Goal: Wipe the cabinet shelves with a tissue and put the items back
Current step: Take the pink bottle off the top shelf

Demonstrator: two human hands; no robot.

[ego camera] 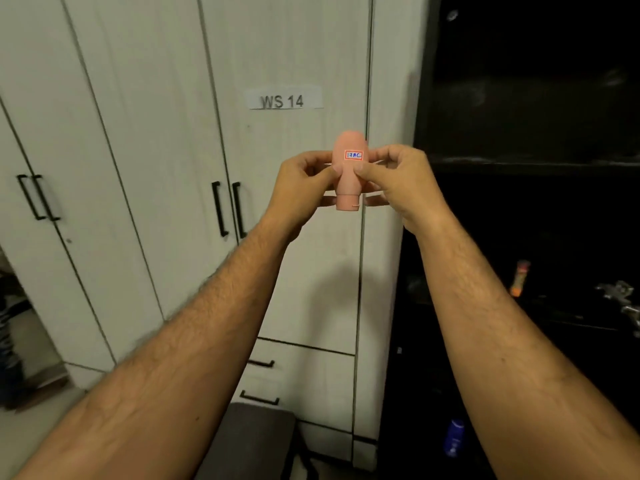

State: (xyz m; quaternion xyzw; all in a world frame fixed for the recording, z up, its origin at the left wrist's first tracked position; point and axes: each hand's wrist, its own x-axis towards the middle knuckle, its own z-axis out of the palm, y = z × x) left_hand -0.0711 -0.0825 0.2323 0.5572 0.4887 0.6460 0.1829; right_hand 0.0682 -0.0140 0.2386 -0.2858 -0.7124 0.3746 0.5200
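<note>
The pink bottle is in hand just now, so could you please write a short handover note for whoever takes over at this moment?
Left hand and right hand both pinch the pink bottle, held cap down in front of the white cabinet doors.
The open dark cabinet is on the right; an orange item sits on a lower shelf and a blue bottle lower still.
No tissue is in view; whether wiping is done cannot be told.
Left: shelve the pink bottle.

Both my arms stretched fwd, bare forearms up. Left hand point(304, 181) & right hand point(398, 181) raised close together, thumbs facing, fingers point(367, 173) curled, pinching the pink bottle point(349, 168) between them.
</note>
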